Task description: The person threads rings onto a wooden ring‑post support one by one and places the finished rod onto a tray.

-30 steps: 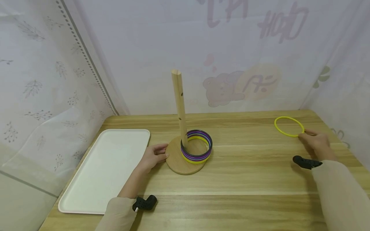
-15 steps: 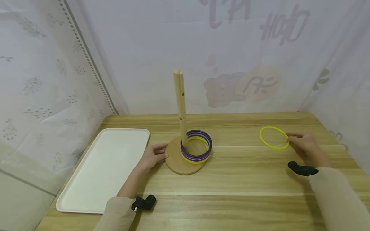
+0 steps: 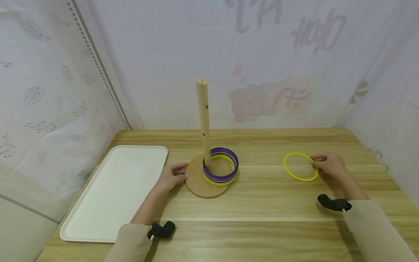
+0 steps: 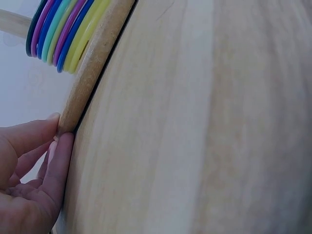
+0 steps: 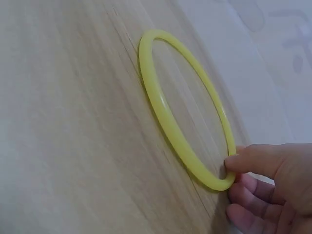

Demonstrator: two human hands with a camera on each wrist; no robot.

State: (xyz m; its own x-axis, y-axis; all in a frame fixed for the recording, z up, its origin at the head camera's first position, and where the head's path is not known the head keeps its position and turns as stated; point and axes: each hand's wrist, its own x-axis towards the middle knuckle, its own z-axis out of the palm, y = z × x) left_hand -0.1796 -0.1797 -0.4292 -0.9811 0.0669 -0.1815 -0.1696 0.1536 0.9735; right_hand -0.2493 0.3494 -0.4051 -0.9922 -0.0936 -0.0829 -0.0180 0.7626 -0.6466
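At the middle of the table stands a wooden post (image 3: 204, 116) on a round wooden base (image 3: 196, 182). Several coloured rings (image 3: 220, 178) are stacked around the post, purple, blue and yellow among them. My left hand (image 3: 168, 178) touches the base's left rim, thumb and fingers spaced along it; in the left wrist view the fingertips (image 4: 63, 144) meet the base's edge. My right hand (image 3: 332, 165), to the right, pinches a yellow ring (image 3: 289, 174) by its right side. In the right wrist view the ring slants close over the table.
A white rectangular tray (image 3: 111, 196) lies at the left on the wood-grain table (image 3: 262, 233). Pale printed curtains (image 3: 157, 54) hang behind and at both sides. A black wrist device (image 3: 334, 203) sits at each sleeve.
My right hand has carried the yellow ring left and toward me, closer to the post. My left hand stays at the base's rim, and the stacked rings have not moved.
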